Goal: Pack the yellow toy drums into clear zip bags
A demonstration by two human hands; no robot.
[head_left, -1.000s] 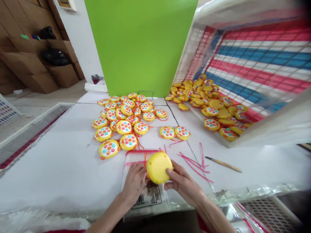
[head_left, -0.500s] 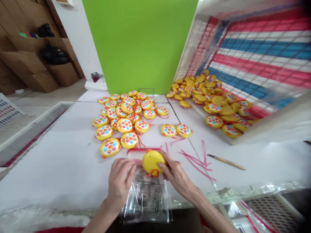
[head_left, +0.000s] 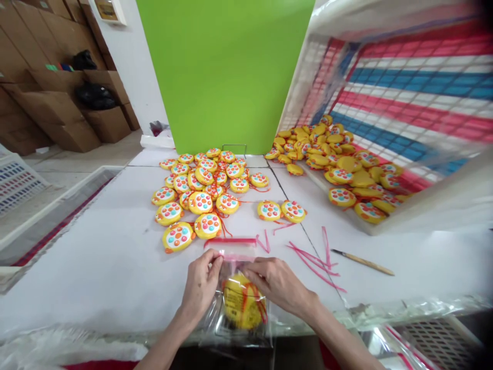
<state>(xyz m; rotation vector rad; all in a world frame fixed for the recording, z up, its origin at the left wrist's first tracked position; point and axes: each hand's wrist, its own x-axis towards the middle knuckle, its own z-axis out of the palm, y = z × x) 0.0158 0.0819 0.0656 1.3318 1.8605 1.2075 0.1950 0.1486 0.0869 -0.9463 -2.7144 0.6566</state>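
A round yellow toy (head_left: pixel 242 307) with an orange cord lies inside a clear plastic bag (head_left: pixel 239 321) at the near edge of the white table (head_left: pixel 96 267), directly in front of the person. The bag's long axis runs straight away from the body, its mouth at the far end, where a pink sealing strip (head_left: pixel 234 257) crosses from side to side just beyond the toy. Both hands sit at that mouth, so the toy lies below and between them, toward the person. The left hand (head_left: pixel 202 282) pinches the bag's upper left corner between thumb and fingertips; the right hand (head_left: pixel 277 282) lies flatter, its fingers reaching in from the right onto the strip and the top of the toy, and it looks the nearer of the two to the toy itself. Neither hand is spread wide. Just past the bag a second pink-edged bag top (head_left: pixel 230 240) lies flat, and loose pink strips (head_left: pixel 308 257) are scattered to the right beside a thin wooden-handled tool (head_left: pixel 364 262). Farther out a heap of yellow toys with coloured buttons (head_left: pixel 200 187) covers the middle of the table, two more (head_left: pixel 281 210) lie apart, and a tilted crate (head_left: pixel 385 103) on the right spills many others in front of a green board (head_left: pixel 225 72).
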